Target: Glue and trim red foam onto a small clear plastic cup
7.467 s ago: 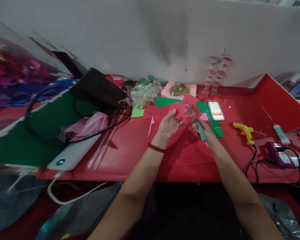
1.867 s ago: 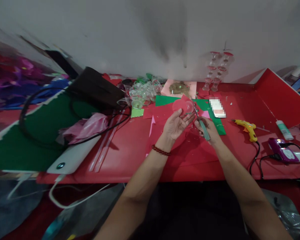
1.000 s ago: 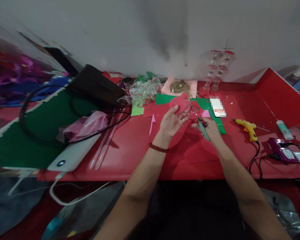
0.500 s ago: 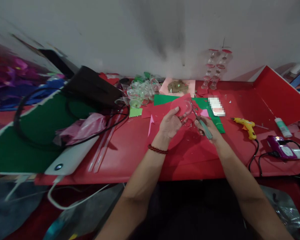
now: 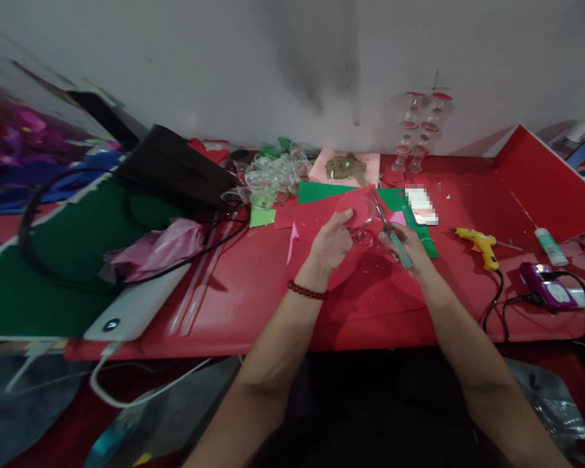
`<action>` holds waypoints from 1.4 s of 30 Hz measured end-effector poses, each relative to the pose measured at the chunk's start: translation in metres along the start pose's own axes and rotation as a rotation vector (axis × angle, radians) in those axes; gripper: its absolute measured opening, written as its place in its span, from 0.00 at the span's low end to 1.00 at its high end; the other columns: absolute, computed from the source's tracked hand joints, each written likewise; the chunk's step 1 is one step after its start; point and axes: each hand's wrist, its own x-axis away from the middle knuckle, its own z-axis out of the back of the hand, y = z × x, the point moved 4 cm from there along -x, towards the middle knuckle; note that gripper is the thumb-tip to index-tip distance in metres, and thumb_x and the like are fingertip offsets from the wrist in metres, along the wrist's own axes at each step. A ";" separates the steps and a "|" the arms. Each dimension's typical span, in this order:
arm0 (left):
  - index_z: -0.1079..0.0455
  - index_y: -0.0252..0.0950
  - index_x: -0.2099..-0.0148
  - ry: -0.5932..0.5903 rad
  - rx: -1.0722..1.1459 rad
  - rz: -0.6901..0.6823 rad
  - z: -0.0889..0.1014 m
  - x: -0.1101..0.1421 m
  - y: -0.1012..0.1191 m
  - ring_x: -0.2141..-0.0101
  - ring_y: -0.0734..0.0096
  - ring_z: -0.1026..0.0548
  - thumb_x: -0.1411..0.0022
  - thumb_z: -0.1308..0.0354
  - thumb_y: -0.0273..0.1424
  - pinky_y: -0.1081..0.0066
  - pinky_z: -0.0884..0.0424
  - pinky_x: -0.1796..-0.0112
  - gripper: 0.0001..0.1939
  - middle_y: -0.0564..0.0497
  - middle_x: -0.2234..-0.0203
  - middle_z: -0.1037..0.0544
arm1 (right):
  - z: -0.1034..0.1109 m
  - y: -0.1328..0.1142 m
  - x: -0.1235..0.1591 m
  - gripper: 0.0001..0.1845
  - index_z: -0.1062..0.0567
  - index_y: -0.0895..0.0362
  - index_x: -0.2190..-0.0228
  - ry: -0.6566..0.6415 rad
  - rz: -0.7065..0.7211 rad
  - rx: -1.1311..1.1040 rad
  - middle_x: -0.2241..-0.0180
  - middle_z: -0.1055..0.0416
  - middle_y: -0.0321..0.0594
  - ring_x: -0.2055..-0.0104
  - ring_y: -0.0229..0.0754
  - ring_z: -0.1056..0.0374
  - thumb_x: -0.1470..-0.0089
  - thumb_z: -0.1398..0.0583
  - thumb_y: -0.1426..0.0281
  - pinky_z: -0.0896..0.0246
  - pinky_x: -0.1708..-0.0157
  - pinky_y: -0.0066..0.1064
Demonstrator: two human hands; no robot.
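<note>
My left hand (image 5: 332, 240) is closed, its thumb on a round red paper piece (image 5: 350, 207) that blends into the red sheets behind. A clear plastic cup (image 5: 367, 211) sits against that paper, beyond my fingertips. My right hand (image 5: 408, 246) grips a pair of scissors (image 5: 398, 248) with teal handles, the metal blades pointing up and left at the cup's right edge. Whether the blades are apart is too small to tell. Below both hands lie red paper sheets (image 5: 365, 292) with small scraps, and a green sheet (image 5: 322, 191) shows behind.
A yellow glue gun (image 5: 478, 246), a purple power adapter (image 5: 546, 286) and a glue bottle (image 5: 550, 246) lie to the right. Clear plastic cups (image 5: 273, 175) are heaped behind left. Two joined-cup stacks (image 5: 412, 127) stand at the wall. A black cable (image 5: 29, 214) loops at left.
The cup and red paper have been turned in my left hand, whose fingers have curled in from a more spread pose. The scissors stay at the cup's right edge. The view shifts slightly.
</note>
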 end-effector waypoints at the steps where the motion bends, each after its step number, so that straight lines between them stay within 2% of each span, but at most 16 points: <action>1: 0.24 0.39 0.68 0.007 -0.004 -0.004 0.001 0.000 0.001 0.68 0.67 0.17 0.39 0.35 0.26 0.68 0.25 0.65 0.05 0.54 0.70 0.16 | 0.000 -0.001 0.000 0.31 0.27 0.52 0.66 0.001 -0.004 -0.002 0.76 0.34 0.30 0.80 0.31 0.46 0.58 0.29 0.41 0.50 0.82 0.26; 6: 0.21 0.39 0.65 0.029 -0.030 -0.055 0.004 -0.001 0.004 0.65 0.65 0.16 0.39 0.34 0.27 0.67 0.24 0.61 0.02 0.53 0.68 0.14 | -0.001 -0.005 0.003 0.30 0.26 0.53 0.69 0.005 -0.030 -0.024 0.81 0.39 0.27 0.82 0.31 0.47 0.61 0.26 0.44 0.53 0.83 0.26; 13: 0.22 0.39 0.66 0.046 -0.023 -0.088 0.005 -0.002 0.007 0.62 0.66 0.16 0.40 0.34 0.26 0.66 0.22 0.53 0.03 0.54 0.69 0.15 | -0.001 -0.004 0.004 0.27 0.24 0.54 0.70 0.005 -0.042 -0.023 0.82 0.36 0.28 0.83 0.31 0.46 0.62 0.25 0.48 0.53 0.84 0.26; 19: 0.21 0.41 0.64 0.063 -0.019 -0.087 0.010 -0.005 0.010 0.59 0.62 0.15 0.39 0.35 0.27 0.65 0.20 0.54 0.03 0.53 0.67 0.14 | 0.003 -0.004 0.003 0.29 0.22 0.54 0.69 0.012 -0.048 0.043 0.83 0.38 0.28 0.82 0.32 0.46 0.65 0.24 0.47 0.53 0.83 0.27; 24: 0.23 0.41 0.65 0.068 0.013 -0.104 0.014 -0.006 0.014 0.64 0.66 0.15 0.38 0.37 0.26 0.65 0.18 0.55 0.05 0.54 0.68 0.14 | 0.002 -0.007 0.005 0.31 0.23 0.54 0.70 0.026 -0.028 0.094 0.82 0.36 0.30 0.82 0.34 0.44 0.67 0.24 0.44 0.51 0.83 0.28; 27: 0.25 0.41 0.68 0.073 0.039 -0.109 0.013 -0.005 0.016 0.63 0.64 0.15 0.37 0.37 0.26 0.62 0.19 0.52 0.06 0.54 0.69 0.14 | -0.001 -0.008 0.006 0.32 0.24 0.54 0.69 0.019 -0.007 0.064 0.80 0.34 0.30 0.81 0.33 0.43 0.65 0.26 0.43 0.50 0.82 0.27; 32: 0.24 0.41 0.66 0.067 0.062 -0.127 0.010 -0.004 0.015 0.63 0.66 0.14 0.37 0.36 0.25 0.64 0.19 0.51 0.06 0.55 0.68 0.14 | -0.005 -0.009 0.008 0.31 0.27 0.54 0.67 -0.073 -0.022 -0.044 0.75 0.34 0.28 0.80 0.29 0.47 0.60 0.27 0.43 0.52 0.81 0.24; 36: 0.23 0.40 0.64 0.049 0.047 -0.125 0.005 -0.002 0.011 0.57 0.64 0.15 0.37 0.37 0.25 0.63 0.19 0.51 0.05 0.53 0.64 0.13 | -0.004 -0.010 0.009 0.34 0.28 0.53 0.65 -0.120 -0.063 -0.106 0.78 0.37 0.25 0.81 0.30 0.45 0.60 0.28 0.40 0.49 0.81 0.25; 42: 0.23 0.39 0.62 0.048 0.034 -0.111 -0.003 0.002 0.008 0.51 0.61 0.16 0.38 0.36 0.25 0.61 0.21 0.47 0.04 0.50 0.60 0.13 | -0.002 -0.010 0.008 0.34 0.30 0.52 0.66 -0.095 -0.055 -0.135 0.79 0.39 0.24 0.83 0.29 0.46 0.61 0.27 0.40 0.50 0.83 0.25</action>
